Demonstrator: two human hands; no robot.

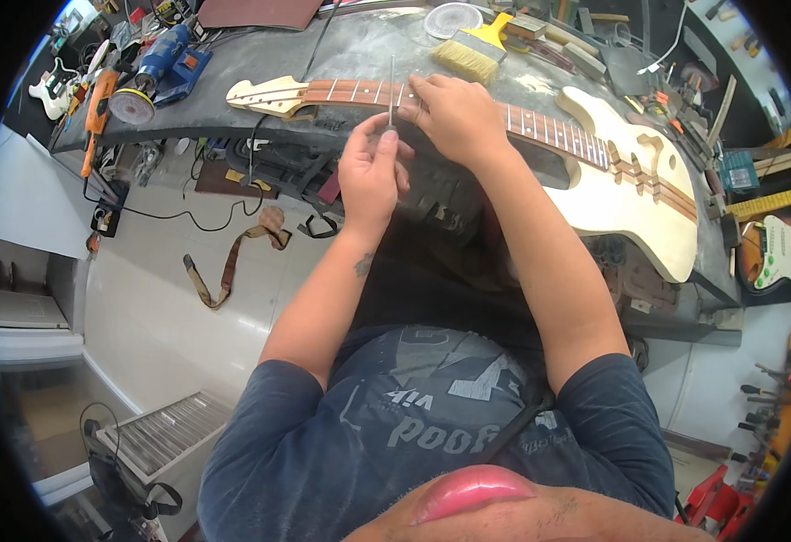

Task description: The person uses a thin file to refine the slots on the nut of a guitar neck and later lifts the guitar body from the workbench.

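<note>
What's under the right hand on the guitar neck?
The right hand rests on the fretboard of the unfinished guitar; frets show on either side. The stretch beneath the palm is covered. The left hand holds a thin metal strip upright beside it.

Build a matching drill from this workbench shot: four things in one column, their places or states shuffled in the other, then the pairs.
1. left hand
2. right hand
3. paintbrush
4. strap

A. lies on the floor
B. rests on the guitar neck
C. pinches a thin metal strip
D. lies on the bench behind the neck

Pairs: 1-C, 2-B, 3-D, 4-A
</note>
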